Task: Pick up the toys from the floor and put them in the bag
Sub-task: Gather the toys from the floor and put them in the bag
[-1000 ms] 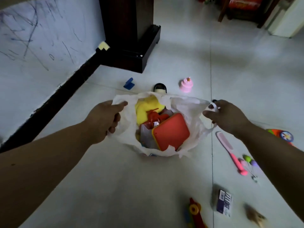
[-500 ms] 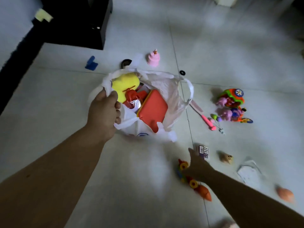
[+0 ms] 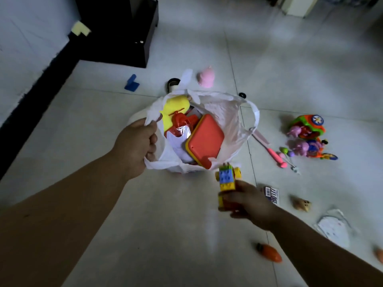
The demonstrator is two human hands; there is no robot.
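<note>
A white plastic bag (image 3: 230,123) stands open on the tiled floor, holding a yellow soft toy, red plastic pieces and an orange-red flat case. My left hand (image 3: 136,148) grips the bag's near-left rim. My right hand (image 3: 246,201) holds a toy built of yellow, blue and green bricks (image 3: 227,181), lifted just below the bag's front edge. Loose toys lie to the right: a pink comb (image 3: 269,151), a colourful toy cart with pink figures (image 3: 306,135), an orange carrot (image 3: 269,252) and a small tan toy (image 3: 300,205).
A dark cabinet base (image 3: 128,38) stands at the back left along a black skirting board. Behind the bag lie a blue block (image 3: 131,83), a pink cake toy (image 3: 206,77) and a black ring (image 3: 242,95). A small printed box (image 3: 271,194) and a white packet (image 3: 333,227) are at the right.
My right hand let go of the bag's right handle, reached down to the brick toy on the floor, and now lifts it toward the bag. The carrot stays on the floor.
</note>
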